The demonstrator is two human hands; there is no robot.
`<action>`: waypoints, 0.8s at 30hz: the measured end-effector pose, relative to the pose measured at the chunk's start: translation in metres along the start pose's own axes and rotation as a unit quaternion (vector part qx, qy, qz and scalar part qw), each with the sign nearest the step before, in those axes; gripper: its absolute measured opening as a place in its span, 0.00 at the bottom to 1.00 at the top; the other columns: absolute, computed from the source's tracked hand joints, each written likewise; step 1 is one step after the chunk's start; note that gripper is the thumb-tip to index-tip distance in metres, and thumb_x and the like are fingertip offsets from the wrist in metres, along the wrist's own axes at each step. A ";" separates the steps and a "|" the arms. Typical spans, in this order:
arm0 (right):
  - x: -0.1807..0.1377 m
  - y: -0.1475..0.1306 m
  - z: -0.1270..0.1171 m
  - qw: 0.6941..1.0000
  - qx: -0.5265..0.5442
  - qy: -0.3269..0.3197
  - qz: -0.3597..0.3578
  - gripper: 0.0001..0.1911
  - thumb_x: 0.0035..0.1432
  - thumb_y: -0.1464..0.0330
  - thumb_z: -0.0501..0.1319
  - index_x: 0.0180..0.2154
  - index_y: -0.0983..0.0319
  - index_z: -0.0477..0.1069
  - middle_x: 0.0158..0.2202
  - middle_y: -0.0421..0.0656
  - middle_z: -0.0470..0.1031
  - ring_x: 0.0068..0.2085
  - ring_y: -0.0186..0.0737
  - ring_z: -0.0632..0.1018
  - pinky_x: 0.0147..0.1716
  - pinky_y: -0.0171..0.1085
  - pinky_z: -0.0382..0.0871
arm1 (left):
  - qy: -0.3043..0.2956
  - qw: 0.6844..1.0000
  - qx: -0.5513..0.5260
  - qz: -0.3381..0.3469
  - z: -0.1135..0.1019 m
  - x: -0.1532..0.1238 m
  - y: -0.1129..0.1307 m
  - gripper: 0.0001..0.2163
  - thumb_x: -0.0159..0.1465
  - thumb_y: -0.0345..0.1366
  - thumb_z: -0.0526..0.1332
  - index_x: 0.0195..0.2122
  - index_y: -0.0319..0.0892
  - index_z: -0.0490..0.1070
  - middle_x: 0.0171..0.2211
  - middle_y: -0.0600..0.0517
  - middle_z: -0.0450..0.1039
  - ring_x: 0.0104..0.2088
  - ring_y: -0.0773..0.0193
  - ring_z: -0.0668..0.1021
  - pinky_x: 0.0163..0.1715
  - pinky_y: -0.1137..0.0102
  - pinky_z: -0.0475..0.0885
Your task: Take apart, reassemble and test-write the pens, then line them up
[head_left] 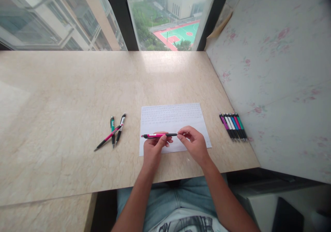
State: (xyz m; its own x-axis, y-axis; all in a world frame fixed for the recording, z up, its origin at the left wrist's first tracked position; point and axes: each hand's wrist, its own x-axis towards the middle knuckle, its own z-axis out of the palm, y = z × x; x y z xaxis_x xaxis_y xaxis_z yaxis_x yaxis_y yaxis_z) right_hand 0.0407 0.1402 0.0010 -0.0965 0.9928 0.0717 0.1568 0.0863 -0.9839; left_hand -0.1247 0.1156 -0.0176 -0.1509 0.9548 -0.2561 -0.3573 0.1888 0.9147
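A pink and black ballpoint pen [155, 135] lies level above the paper, its clicker end to the left. My left hand [154, 147] is closed round the pen's barrel, thumb on top. At the pen's tip, the thumb and forefinger of my right hand [192, 142] are pinched together on the end; whether a small part sits between them is too small to tell. Beneath both hands is a white sheet of paper [170, 118] with rows of small handwriting on its upper part.
Left of the paper lie a green pen [112, 127], a black and white pen [122, 125] and a pink pen [107, 138], which crosses them. Several pens [234, 127] lie in a row at the right, near the wall [274, 87]. A window [168, 21] borders the table's [64, 87] far edge.
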 end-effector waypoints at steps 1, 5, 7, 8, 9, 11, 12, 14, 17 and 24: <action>0.000 0.000 0.000 1.000 0.003 -0.003 -0.013 0.01 0.60 0.68 0.64 0.36 0.58 0.75 0.36 0.42 0.76 0.40 0.40 0.77 0.39 0.39 0.73 | 0.000 1.000 -0.001 -0.001 0.000 0.000 0.000 0.11 0.61 0.40 0.68 0.39 0.38 0.79 0.30 0.46 0.81 0.29 0.63 0.79 0.31 0.70 0.73; -0.001 -0.001 0.002 0.999 0.028 -0.009 -0.026 0.05 0.60 0.68 0.63 0.40 0.57 0.75 0.40 0.43 0.75 0.43 0.40 0.77 0.39 0.38 0.74 | 0.003 1.000 -0.010 -0.003 0.001 -0.001 0.001 0.11 0.60 0.40 0.68 0.39 0.38 0.79 0.30 0.47 0.81 0.29 0.64 0.79 0.30 0.71 0.73; -0.001 -0.001 0.002 1.000 0.025 -0.005 -0.003 0.06 0.61 0.66 0.63 0.41 0.57 0.75 0.39 0.43 0.76 0.41 0.40 0.78 0.38 0.38 0.74 | 0.007 1.000 -0.010 -0.003 0.001 -0.001 0.002 0.11 0.59 0.41 0.69 0.38 0.38 0.79 0.30 0.46 0.81 0.28 0.63 0.79 0.30 0.71 0.73; -0.001 -0.001 0.002 1.000 0.019 -0.003 0.009 0.06 0.61 0.65 0.63 0.40 0.58 0.75 0.37 0.43 0.77 0.39 0.40 0.78 0.38 0.39 0.74 | 0.008 1.000 -0.009 -0.004 0.002 -0.001 0.002 0.11 0.59 0.41 0.69 0.38 0.38 0.79 0.30 0.46 0.81 0.28 0.63 0.79 0.30 0.70 0.73; -0.001 -0.002 0.002 1.000 0.011 -0.001 0.018 0.06 0.62 0.64 0.62 0.39 0.58 0.76 0.36 0.43 0.77 0.37 0.40 0.78 0.37 0.39 0.74 | 0.010 1.000 -0.008 -0.004 0.002 -0.001 0.002 0.12 0.59 0.41 0.69 0.38 0.38 0.79 0.30 0.46 0.81 0.28 0.63 0.79 0.30 0.70 0.73; -0.001 -0.002 0.002 1.000 0.001 0.004 0.026 0.07 0.62 0.63 0.62 0.36 0.59 0.76 0.33 0.42 0.77 0.35 0.39 0.78 0.37 0.39 0.74 | 0.016 1.000 -0.012 -0.003 0.002 -0.001 0.003 0.12 0.59 0.41 0.69 0.37 0.37 0.79 0.29 0.46 0.81 0.28 0.63 0.79 0.29 0.70 0.73; -0.001 -0.002 0.002 1.000 0.000 0.011 0.026 0.07 0.62 0.63 0.62 0.36 0.59 0.76 0.34 0.43 0.78 0.36 0.40 0.78 0.37 0.39 0.74 | 0.020 1.000 -0.016 -0.003 0.002 -0.001 0.003 0.12 0.59 0.41 0.69 0.38 0.37 0.79 0.29 0.46 0.80 0.28 0.63 0.79 0.29 0.70 0.73; -0.001 -0.002 0.001 0.999 0.002 0.037 0.031 0.06 0.60 0.63 0.64 0.36 0.59 0.76 0.35 0.43 0.78 0.37 0.40 0.79 0.38 0.40 0.75 | 0.028 0.999 -0.028 -0.005 0.003 -0.001 0.003 0.11 0.59 0.41 0.69 0.37 0.37 0.79 0.29 0.46 0.81 0.27 0.64 0.79 0.29 0.71 0.73; 0.001 0.001 -0.002 0.996 -0.016 0.071 0.046 0.08 0.61 0.61 0.64 0.36 0.59 0.75 0.32 0.42 0.78 0.35 0.40 0.78 0.36 0.39 0.74 | 0.042 0.997 -0.057 -0.013 0.003 0.000 0.004 0.11 0.58 0.40 0.70 0.36 0.38 0.79 0.28 0.48 0.80 0.27 0.65 0.79 0.29 0.72 0.72; 0.017 0.010 -0.001 0.968 -0.241 0.017 -0.070 0.06 0.64 0.68 0.59 0.35 0.60 0.74 0.33 0.44 0.76 0.33 0.40 0.75 0.36 0.40 0.70 | 0.066 0.990 -0.120 -0.032 0.005 0.001 0.005 0.11 0.57 0.39 0.71 0.36 0.37 0.79 0.27 0.48 0.80 0.28 0.66 0.80 0.28 0.74 0.71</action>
State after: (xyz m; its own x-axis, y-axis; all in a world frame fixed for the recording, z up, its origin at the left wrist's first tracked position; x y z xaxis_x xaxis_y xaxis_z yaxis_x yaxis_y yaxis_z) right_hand 0.0414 0.1579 -0.0080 -0.1195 0.9697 0.2129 0.5856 0.2420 -0.7736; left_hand -0.1226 0.1186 -0.0114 -0.2347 0.9013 -0.3641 -0.5758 0.1729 0.7991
